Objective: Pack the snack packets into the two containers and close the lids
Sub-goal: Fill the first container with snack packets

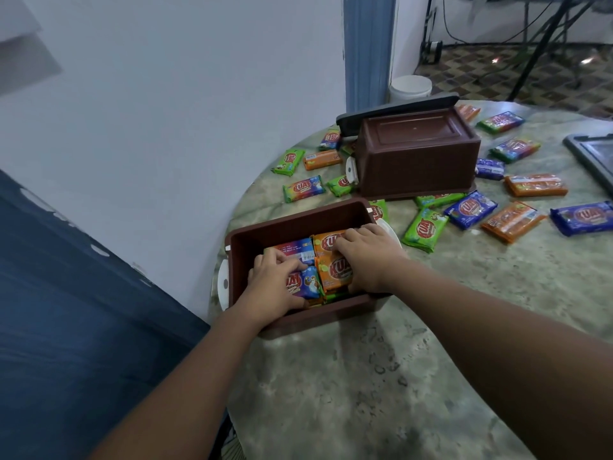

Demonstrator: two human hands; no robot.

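An open brown container (292,224) stands near the table's left edge with several snack packets inside. My left hand (275,283) rests on a blue packet (306,283) in it, fingers curled over the packet. My right hand (368,257) presses down on the orange packets (331,270) on the container's right side. A second brown container (418,154) stands upside down behind it, with a dark lid (394,109) leaning on its far side. Several green, blue and orange packets, such as a green one (424,230), lie loose on the table.
The round marbled table (398,376) sits against a white wall. Another dark lid (593,157) lies at the right edge. Loose packets ring the overturned container. A white bucket (410,88) and cables stand on the tiled floor beyond.
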